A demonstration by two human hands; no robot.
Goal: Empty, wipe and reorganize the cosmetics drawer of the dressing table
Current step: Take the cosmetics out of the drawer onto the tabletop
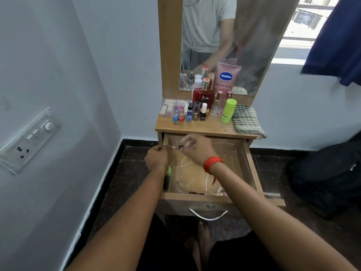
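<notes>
The left hand (156,158), in the middle left of the frame, has its grip narrowed to a pinch on one end of a small clear tube (174,147) with a pinkish middle, held up by the back left corner of the pulled-out wooden drawer (248,165). The right hand (192,147), with an orange-red thread band (212,163) on its wrist, is curled over the tube's other end. It is blurred, and I cannot tell whether that grip has hold of anything.

From where I stand, the tube is the first worry. A fingertip pinch on something that slim and smooth could let it slide, and it would drop back onto the scribbled drawer floor or roll under the counter's lip.

The left forearm lies right over a green-and-black pen-shaped stick (167,178) along the drawer's left wall, so a careless lift could drag it about. A few small items (195,192) lie hidden against the drawer's front edge and would be easy to miss when emptying.

Above, the wooden counter (205,128) is already packed. A red glass perfume bottle (202,95), a tall pink lotion tube (227,77) leaning on the mirror, a lime-green roll-on (228,111) and slim nail-polish bottles (203,113) stand nearly touching. Setting one more thing among them could knock the tall ones over like skittles. The folded checked cloth (247,119) hangs off the right edge and a brush from a sleeve could send it to the floor.
</notes>
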